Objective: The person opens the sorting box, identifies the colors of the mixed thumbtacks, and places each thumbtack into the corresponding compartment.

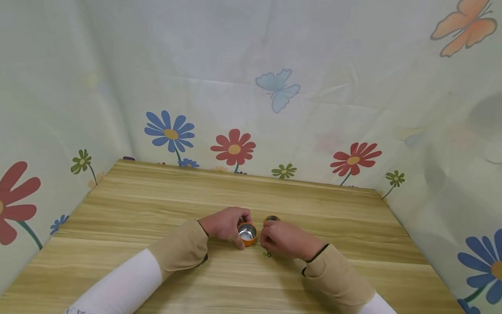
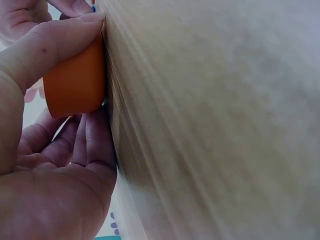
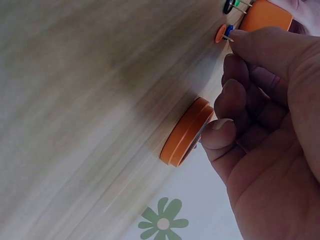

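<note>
My left hand point(image 1: 229, 223) holds a small orange cup point(image 1: 252, 240) with a shiny metal inside, thumb on one side and fingers on the other. The cup point(image 2: 77, 82) stands on the wooden table. Just right of it, my right hand point(image 1: 288, 239) is low over the table with curled fingers. Its thumb tip is at a blue thumbtack point(image 3: 229, 31) and an orange thumbtack point(image 3: 219, 33); whether it pinches one is hidden. Black point(image 3: 228, 6) and green thumbtacks point(image 3: 236, 3) lie close by, pins up. Beyond the right hand is a low orange lid point(image 3: 186, 132), partly covered in the head view.
The wood-grain table point(image 1: 176, 192) reaches back to a pale cloth point(image 1: 211, 83) printed with flowers and butterflies. The same cloth hangs along both sides. Both forearms wear tan cuffs over white sleeves point(image 1: 121, 279).
</note>
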Available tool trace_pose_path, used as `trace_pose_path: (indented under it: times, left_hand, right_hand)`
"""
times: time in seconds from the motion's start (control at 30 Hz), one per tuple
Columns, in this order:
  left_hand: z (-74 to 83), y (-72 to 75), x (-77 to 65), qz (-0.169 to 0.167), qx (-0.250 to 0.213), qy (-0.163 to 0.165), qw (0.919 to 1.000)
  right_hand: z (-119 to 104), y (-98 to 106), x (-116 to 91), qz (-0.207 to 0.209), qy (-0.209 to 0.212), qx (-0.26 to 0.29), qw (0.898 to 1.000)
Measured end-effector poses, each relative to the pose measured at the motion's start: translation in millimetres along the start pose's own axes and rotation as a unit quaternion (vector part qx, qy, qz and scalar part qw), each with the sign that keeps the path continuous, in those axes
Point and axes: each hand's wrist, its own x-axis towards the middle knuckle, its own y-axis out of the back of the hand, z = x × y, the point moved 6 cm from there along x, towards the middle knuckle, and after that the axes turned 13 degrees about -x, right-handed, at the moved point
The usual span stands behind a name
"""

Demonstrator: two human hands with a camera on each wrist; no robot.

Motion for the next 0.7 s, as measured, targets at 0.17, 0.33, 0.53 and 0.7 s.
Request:
trace_pose_path:
  times: [0.17, 0.33, 0.53, 0.7]
  left_hand:
    - [0.5, 0.3, 0.0, -0.001, 0.005, -0.003, 1.0000]
    - [-0.6, 0.3, 0.6, -0.001, 0.009, -0.006, 0.9999]
    - [0.3, 0.2, 0.3, -0.001, 0.009, -0.016, 0.9998]
    - [1.7, 0.4, -1.1, -0.001, 0.010, -0.015, 0.9998]
  right_hand:
    - [0.6, -1.8, 0.2, 0.002, 0.001, 0.000, 1.000]
    - [1.2, -2.5, 0.3, 0.006, 0.001, -0.001, 1.000]
    - [1.6, -4.0, 0.2, 0.011, 0.001, -0.002, 1.000]
    - [1.6, -4.4, 0.6, 0.012, 0.001, 0.001, 1.000]
